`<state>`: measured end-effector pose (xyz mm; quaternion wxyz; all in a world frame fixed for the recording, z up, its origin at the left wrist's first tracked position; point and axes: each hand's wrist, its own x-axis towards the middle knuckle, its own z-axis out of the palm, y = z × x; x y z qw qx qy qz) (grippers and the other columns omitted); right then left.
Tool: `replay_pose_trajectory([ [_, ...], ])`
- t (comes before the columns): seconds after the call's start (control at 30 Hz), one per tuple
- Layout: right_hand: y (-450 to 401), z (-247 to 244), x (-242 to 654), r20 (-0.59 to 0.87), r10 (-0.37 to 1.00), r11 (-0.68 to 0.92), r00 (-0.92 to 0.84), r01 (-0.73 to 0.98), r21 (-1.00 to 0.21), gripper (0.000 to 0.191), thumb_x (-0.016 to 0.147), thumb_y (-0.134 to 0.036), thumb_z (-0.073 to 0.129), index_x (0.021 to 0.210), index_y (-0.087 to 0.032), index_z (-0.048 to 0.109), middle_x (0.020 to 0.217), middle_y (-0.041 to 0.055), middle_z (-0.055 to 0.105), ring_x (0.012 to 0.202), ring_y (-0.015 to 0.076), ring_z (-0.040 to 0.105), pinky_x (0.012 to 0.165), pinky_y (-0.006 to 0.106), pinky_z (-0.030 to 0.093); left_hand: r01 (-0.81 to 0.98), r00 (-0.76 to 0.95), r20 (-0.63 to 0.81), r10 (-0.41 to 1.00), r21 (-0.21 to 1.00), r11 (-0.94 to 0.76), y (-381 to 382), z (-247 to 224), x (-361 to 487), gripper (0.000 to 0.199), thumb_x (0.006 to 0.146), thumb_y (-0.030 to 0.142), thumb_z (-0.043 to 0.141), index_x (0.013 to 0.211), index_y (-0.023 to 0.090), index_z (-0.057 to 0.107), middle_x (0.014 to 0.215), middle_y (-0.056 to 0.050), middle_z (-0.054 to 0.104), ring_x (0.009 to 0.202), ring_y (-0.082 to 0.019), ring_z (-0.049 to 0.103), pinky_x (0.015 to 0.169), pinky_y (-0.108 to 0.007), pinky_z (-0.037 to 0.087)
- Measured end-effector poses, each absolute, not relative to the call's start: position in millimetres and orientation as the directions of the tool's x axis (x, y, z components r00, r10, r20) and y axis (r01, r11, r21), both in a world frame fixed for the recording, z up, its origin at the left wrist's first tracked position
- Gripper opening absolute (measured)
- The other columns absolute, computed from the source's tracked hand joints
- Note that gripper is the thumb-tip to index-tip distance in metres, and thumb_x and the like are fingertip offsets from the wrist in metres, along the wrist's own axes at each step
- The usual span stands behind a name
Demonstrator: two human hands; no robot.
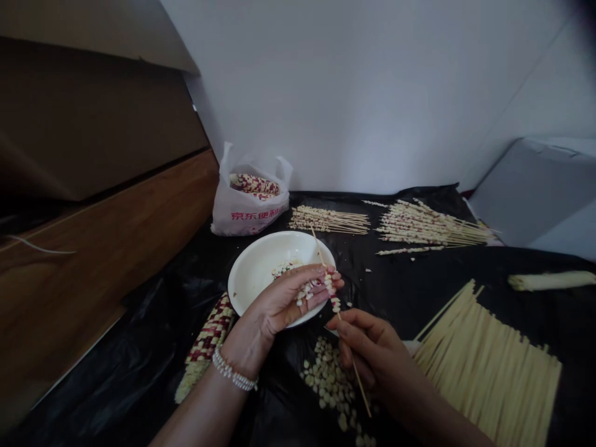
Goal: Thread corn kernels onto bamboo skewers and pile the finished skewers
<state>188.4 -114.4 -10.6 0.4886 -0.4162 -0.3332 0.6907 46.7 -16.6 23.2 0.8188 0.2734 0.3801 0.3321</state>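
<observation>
My left hand [298, 292], a beaded bracelet at its wrist, is over the white bowl [246, 273] with loose red and white kernels in its palm. Its fingertips close on a thin wooden skewer [361, 382] threaded with kernels [331, 292] near its upper part. Below those kernels my right hand [367, 344] pinches the bare stick between thumb and fingers. The skewer leans, its upper tip over the bowl's far side. More kernels [286, 267] lie in the bowl.
Loose pale kernels [328, 379] lie before the bowl, a corn cob [212, 332] left of it. Behind stand a plastic bag [246, 211] of cobs and threaded skewers [414, 223]. Bare sticks [493, 366] and a pale stripped cob [552, 280] lie right on black sheeting [447, 273].
</observation>
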Motion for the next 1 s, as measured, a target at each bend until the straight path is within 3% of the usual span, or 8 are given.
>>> replay_pose_trajectory([
  [0.2, -113.2, -9.5, 190.8, -0.269, 0.954, -0.299, -0.130, -0.419, -0.858, 0.026, 0.082, -0.042, 0.069, 0.086, -0.016, 0.068, 0.047, -0.0076, 0.055, 0.032, 0.0018, 0.026, 0.033, 0.016, 0.016, -0.323, 0.525, -0.435, 0.731, 0.693, 0.644, -12.6, 24.3, 53.1, 0.015, 0.078, 0.014, 0.067, 0.091, 0.008, 0.071, 0.097, -0.016, 0.074, 0.088, -0.021, 0.071, 0.074, -0.022, 0.057],
  [0.3, -110.7, -11.1, 192.5, -0.254, 0.961, -0.276, -0.108, -0.402, -0.873, 0.026, 0.083, -0.041, 0.069, 0.087, -0.016, 0.068, 0.048, -0.0077, 0.055, 0.032, 0.0009, 0.027, 0.034, 0.014, 0.019, -0.429, 0.487, -0.469, 0.737, 0.606, 0.670, -11.0, 24.3, 51.8, 0.019, 0.080, 0.010, 0.062, 0.097, 0.005, 0.069, 0.100, -0.019, 0.073, 0.091, -0.022, 0.071, 0.079, -0.024, 0.057],
  [0.43, -110.7, -14.0, 193.1, -0.253, 0.957, -0.291, -0.144, -0.400, -0.869, 0.025, 0.083, -0.041, 0.069, 0.085, -0.016, 0.068, 0.048, -0.0078, 0.055, 0.030, -0.0004, 0.026, 0.033, 0.013, 0.017, -0.661, 0.426, -0.455, 0.782, 0.433, 0.612, -5.8, 21.0, 38.1, 0.048, 0.077, -0.008, 0.044, 0.122, 0.001, 0.056, 0.113, -0.021, 0.068, 0.104, -0.023, 0.066, 0.090, -0.030, 0.054],
  [0.5, -113.1, -16.5, 192.5, -0.268, 0.939, -0.336, -0.216, -0.405, -0.850, 0.025, 0.084, -0.042, 0.068, 0.084, -0.017, 0.067, 0.047, -0.0075, 0.056, 0.028, -0.0008, 0.025, 0.031, 0.014, 0.013, -0.718, 0.396, -0.439, 0.807, 0.400, 0.570, -3.6, 19.0, 28.5, 0.064, 0.073, -0.014, 0.038, 0.133, 0.005, 0.047, 0.121, -0.021, 0.064, 0.108, -0.023, 0.064, 0.092, -0.031, 0.053],
  [0.57, -115.8, -19.6, 191.6, -0.277, 0.913, -0.385, -0.298, -0.409, -0.827, 0.026, 0.084, -0.043, 0.068, 0.083, -0.017, 0.066, 0.046, -0.0073, 0.057, 0.027, -0.0008, 0.025, 0.030, 0.014, 0.012, -0.753, 0.349, -0.424, 0.836, 0.404, 0.519, -2.4, 17.7, 20.5, 0.067, 0.073, -0.016, 0.038, 0.136, 0.007, 0.044, 0.125, -0.021, 0.061, 0.109, -0.023, 0.063, 0.092, -0.029, 0.053],
  [0.77, -117.8, -21.3, 189.9, -0.305, 0.863, -0.461, -0.403, -0.379, -0.802, 0.028, 0.081, -0.046, 0.070, 0.079, -0.018, 0.064, 0.044, -0.0056, 0.060, 0.026, 0.0010, 0.029, 0.028, 0.013, 0.014, -0.770, 0.164, -0.339, 0.926, 0.543, 0.335, -1.2, 14.0, 16.9, 0.046, 0.079, -0.009, 0.049, 0.123, 0.004, 0.056, 0.116, -0.021, 0.066, 0.105, -0.025, 0.066, 0.091, -0.031, 0.054],
  [1.0, -121.9, -10.0, 184.0, -0.351, 0.838, -0.515, -0.419, -0.391, -0.763, 0.031, 0.075, -0.048, 0.075, 0.074, -0.018, 0.065, 0.041, -0.0061, 0.057, 0.029, 0.0018, 0.030, 0.031, 0.013, 0.018, -0.743, 0.124, -0.354, 0.927, 0.586, 0.324, -2.5, 11.8, 21.4, 0.018, 0.083, -0.002, 0.054, 0.095, 0.004, 0.066, 0.106, -0.019, 0.070, 0.101, -0.023, 0.068, 0.087, -0.027, 0.056],
])
